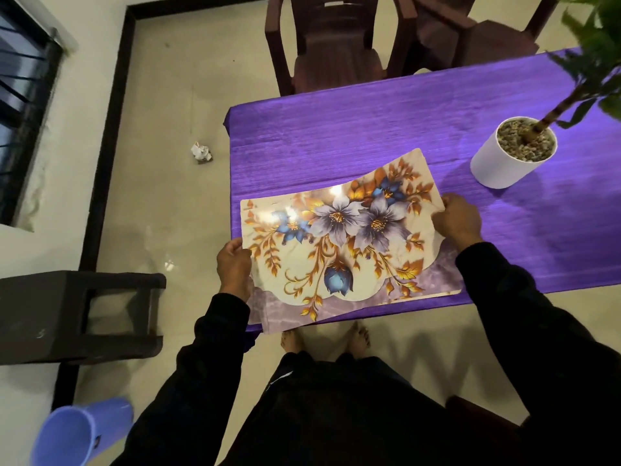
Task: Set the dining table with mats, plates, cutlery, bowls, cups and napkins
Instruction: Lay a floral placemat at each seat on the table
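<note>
Floral mat (pixel 339 237) at near-left corner of purple-clothed worktop (pixel 369 129), far edge curled up, near edge overhanging worktop. Left hand (pixel 234 264) grips mat's left edge, fingers curled round it. Right hand (pixel 458 220) pinches right edge. Possibly second mat underneath; unclear. White plant pot (pixel 504 159) stands beyond mat to right, apart from it.

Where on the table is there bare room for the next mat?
Bare purple cloth runs along the far edge, between the mat and the chair. Another free patch lies right of the right hand, below the plant pot. The near left corner is crowded: both hands, the left hand included, hold the mat there.
</note>
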